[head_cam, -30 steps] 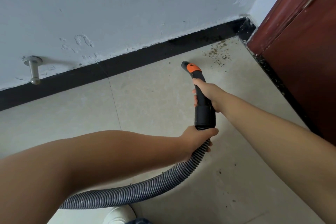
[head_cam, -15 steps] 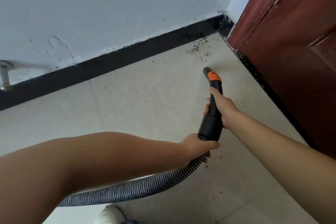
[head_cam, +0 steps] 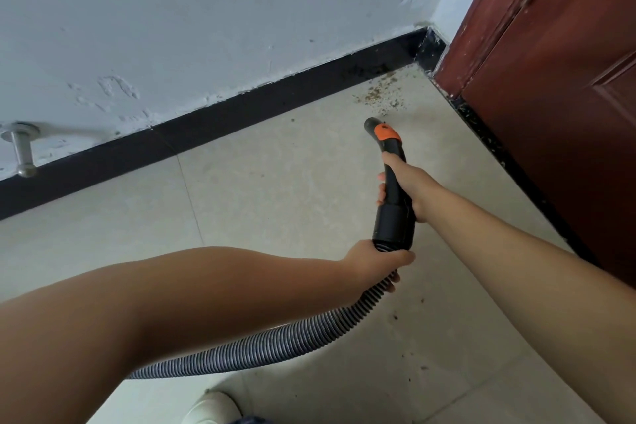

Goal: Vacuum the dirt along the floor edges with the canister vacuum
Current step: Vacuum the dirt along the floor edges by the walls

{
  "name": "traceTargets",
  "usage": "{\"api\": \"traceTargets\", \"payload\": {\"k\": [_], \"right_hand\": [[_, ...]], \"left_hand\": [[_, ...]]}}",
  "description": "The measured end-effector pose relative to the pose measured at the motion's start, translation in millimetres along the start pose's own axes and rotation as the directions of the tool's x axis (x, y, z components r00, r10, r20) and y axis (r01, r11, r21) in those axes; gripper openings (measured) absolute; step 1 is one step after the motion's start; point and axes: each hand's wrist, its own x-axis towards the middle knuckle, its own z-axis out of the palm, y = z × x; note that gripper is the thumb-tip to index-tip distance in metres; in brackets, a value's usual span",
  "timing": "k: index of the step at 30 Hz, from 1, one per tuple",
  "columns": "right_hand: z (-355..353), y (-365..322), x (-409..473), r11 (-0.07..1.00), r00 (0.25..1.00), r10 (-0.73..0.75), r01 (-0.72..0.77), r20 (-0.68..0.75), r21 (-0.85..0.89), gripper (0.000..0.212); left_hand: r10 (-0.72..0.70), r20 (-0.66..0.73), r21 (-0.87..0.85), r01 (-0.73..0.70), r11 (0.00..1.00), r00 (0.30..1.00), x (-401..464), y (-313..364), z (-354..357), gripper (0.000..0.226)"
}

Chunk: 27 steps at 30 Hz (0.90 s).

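Observation:
My right hand (head_cam: 404, 184) grips the black vacuum handle (head_cam: 394, 217), whose orange-collared nozzle tip (head_cam: 373, 124) points toward the corner. My left hand (head_cam: 373, 260) holds the ribbed grey hose (head_cam: 275, 342) just below the handle's cuff. A patch of brown dirt (head_cam: 382, 96) lies on the beige tile in the corner, a short way beyond the nozzle. More specks (head_cam: 395, 315) dot the floor near the hose. The canister itself is out of view.
A black baseboard (head_cam: 241, 113) runs under the white wall. A dark red door (head_cam: 557, 86) stands on the right, with debris along its black threshold strip (head_cam: 488, 138). A metal door stop (head_cam: 22, 155) juts from the wall at left. A white shoe (head_cam: 211, 406) shows at the bottom.
The nozzle has moved closer to the dirt patch in the corner. Both hands keep the same grip on handle and hose.

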Motion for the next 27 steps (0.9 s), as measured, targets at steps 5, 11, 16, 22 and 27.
{"api": "traceTargets", "payload": {"k": [5,11,16,22,27], "right_hand": [[-3,3,2,1.000,0.999,-0.019,0.019,-0.033,0.005,0.037],[-21,-6,12,0.994,0.989,-0.031,0.046,-0.142,0.103,0.036],[-31,-18,21,0.992,0.988,-0.030,0.048,-0.148,0.116,0.036],[-19,-20,23,0.998,0.998,-0.040,0.043,-0.055,0.045,0.036],[-14,-17,23,0.998,0.998,-0.047,0.049,-0.047,0.031,0.035]], "left_hand": [[0.003,0.009,0.020,-0.003,1.000,1.000,6,-2,0,0.017],[0.034,0.015,0.059,-0.035,0.998,0.999,20,12,2,0.030],[0.052,0.012,0.056,-0.052,0.997,0.999,31,24,5,0.030],[0.059,-0.013,-0.019,-0.059,0.998,0.998,36,16,7,0.017],[0.064,-0.016,-0.033,-0.065,0.997,0.998,39,10,4,0.014]]}}
